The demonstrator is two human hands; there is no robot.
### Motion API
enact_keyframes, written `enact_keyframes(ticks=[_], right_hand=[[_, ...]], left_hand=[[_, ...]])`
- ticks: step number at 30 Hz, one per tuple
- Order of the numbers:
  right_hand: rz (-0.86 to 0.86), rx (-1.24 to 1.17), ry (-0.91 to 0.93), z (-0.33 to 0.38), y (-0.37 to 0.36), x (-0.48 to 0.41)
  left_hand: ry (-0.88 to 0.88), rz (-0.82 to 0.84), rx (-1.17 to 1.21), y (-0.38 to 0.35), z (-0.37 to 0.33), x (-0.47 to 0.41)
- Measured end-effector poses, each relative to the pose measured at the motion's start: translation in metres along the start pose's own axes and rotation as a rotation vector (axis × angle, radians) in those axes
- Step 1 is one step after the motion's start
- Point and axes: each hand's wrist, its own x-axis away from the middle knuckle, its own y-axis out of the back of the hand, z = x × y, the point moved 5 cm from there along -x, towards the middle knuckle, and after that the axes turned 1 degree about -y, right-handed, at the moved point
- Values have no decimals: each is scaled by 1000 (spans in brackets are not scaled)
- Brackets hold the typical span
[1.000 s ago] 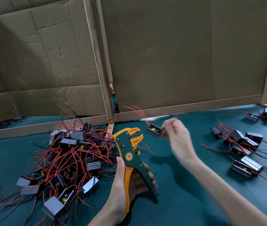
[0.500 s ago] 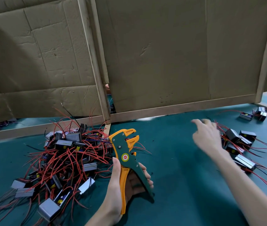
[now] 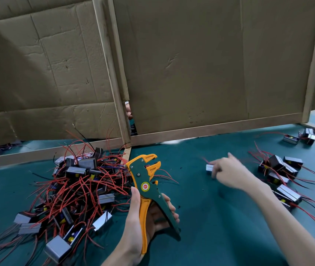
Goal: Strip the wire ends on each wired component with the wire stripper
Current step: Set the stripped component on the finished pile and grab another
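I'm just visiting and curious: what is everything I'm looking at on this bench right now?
wire stripper: one, green and orange, upright in the left hand
pile of wired components: too tangled to count, silver and black with red wires, table's left
held component: one, silver, blurred, at the right hand's fingertips
right group of components: several, black and silver with red wires, table's right
far components: two, silver and black, far right near the cardboard
cardboard panels: two, brown, standing behind the table
table: one, teal surface
left hand: grips the stripper's handles
right hand: seems to pinch the held component, mid-table
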Motion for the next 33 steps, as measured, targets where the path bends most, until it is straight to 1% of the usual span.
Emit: enact_keyframes(ticks=[1,2,4,5,6,7,8,9,11,16,18,20,23,26,29,33], right_hand=[[26,-41,-11,5,-1,3],[1,-139,-28,6,-1,4],[-99,-351,-78,4,4,6],[-146,-428,-83,4,5,7],[-186,-475,-77,8,6,9],[-205,-494,-83,11,4,10],[-200,-492,-103,15,0,10],[-176,-467,-115,18,-6,9],[-116,-436,-131,21,-15,7],[13,-581,-69,29,-18,6],[9,-625,-18,33,-17,9],[3,-752,42,39,-15,12],[65,-1095,133,51,-7,17],[142,-1333,117,59,1,23],[200,-1460,137,69,10,30],[286,-1513,193,83,16,40]], left_hand=[[-30,128,54,-17,9,3],[-37,78,122,-23,3,7],[-63,76,165,-24,0,3],[-76,103,166,-22,4,3],[-80,69,176,-21,6,3],[-65,91,203,-21,8,0],[-64,98,178,-24,4,2],[-64,116,175,-24,3,2],[-58,100,173,-24,5,2],[-43,83,153,-26,2,6],[-39,79,151,-26,1,6],[-39,75,149,-27,-1,7],[-22,83,172,-28,-2,8],[-9,83,191,-29,-5,9],[7,115,195,-31,-6,10],[27,165,170,-34,-6,11]])
